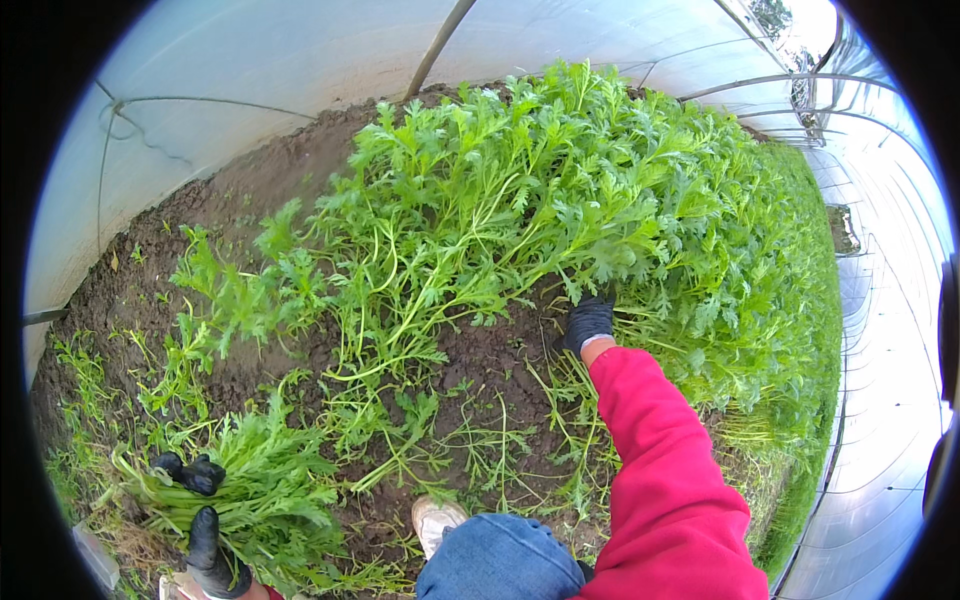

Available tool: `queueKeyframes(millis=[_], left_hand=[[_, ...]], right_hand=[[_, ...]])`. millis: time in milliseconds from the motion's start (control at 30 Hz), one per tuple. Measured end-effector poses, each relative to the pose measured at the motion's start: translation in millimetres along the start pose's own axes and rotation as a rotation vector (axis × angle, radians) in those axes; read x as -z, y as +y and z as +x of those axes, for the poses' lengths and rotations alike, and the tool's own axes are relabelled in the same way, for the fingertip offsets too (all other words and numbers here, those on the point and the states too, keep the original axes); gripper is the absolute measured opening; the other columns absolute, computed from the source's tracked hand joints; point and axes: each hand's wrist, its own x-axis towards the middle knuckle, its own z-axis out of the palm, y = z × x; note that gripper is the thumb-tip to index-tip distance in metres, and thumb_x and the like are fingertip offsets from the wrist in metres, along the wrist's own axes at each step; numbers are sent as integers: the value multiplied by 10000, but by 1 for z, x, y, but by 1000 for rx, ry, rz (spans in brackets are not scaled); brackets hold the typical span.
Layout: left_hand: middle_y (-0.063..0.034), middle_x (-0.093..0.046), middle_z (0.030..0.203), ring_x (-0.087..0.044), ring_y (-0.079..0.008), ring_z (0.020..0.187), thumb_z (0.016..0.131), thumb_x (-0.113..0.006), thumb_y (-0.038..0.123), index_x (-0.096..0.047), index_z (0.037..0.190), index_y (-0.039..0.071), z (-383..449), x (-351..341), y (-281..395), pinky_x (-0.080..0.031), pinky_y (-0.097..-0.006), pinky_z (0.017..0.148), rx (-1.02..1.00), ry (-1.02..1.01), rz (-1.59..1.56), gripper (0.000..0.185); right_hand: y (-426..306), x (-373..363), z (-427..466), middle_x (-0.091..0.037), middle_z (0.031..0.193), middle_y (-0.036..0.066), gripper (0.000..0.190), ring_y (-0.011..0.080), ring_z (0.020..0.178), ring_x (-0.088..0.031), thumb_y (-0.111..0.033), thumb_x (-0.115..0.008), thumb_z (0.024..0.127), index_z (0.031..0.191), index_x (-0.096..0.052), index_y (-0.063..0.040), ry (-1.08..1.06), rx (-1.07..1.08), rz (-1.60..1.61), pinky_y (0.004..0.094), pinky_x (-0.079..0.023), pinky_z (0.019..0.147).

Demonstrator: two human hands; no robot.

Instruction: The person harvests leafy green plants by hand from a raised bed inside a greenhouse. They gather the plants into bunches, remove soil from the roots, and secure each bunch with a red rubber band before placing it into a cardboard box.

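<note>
At the lower left, my left hand [204, 517] in a black glove is around a bunch of leafy greens [262, 480] that look like garland chrysanthemum. Its fingers lie across the pale stems and the thumb is on the near side; the bunch's leaves point right. My right hand [590, 321], also in a black glove, reaches in low at the edge of the dense standing greens [645, 195]. Leaves hide its fingertips, so whether it grips any stems cannot be seen. Several loose, leaning stems [420, 307] spread over the soil left of it.
Bare brown soil [247, 176] runs along the plastic greenhouse wall [247, 60], with a metal hoop [439, 49] against it. Plastic sheeting [885, 360] borders the bed at right. My denim-covered knee [499, 559] and a shoe [437, 523] are at the bottom. Clear plastic [96, 553] lies lower left.
</note>
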Motion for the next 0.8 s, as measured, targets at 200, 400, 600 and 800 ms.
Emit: queueKeyframes(millis=[200,400,600,800], left_hand=[[-71,-501,1049,-460,-206,1006,730,-660,162,-319,1387,-2,0,-9,5,-308,-338,981,-21,-35,17,759],[-66,-489,1025,-455,-195,973,718,-685,188,-327,1376,1,4,-13,13,-315,-339,959,-52,-122,-9,772],[-55,-488,1000,-456,-188,953,706,-705,221,-334,1352,1,7,-15,17,-338,-336,922,-20,-171,-23,777],[-47,-502,994,-466,-186,947,703,-710,224,-340,1350,-1,7,-20,11,-344,-340,917,11,-146,45,779]], right_hand=[[20,-9,5,-607,1115,210,394,355,1058,-569,-192,-530,768,1120,-612,-34,203,71,77,514,-395,921],[29,29,3,-676,919,172,248,331,879,-651,-189,-515,763,884,-700,-75,-44,233,67,483,-477,799],[7,30,-45,-676,830,167,236,337,760,-665,-178,-490,804,884,-672,-52,-51,173,259,438,-525,659],[13,-2,-105,-664,924,182,266,322,827,-656,-254,-573,780,937,-653,-55,12,-5,333,426,-514,711]])
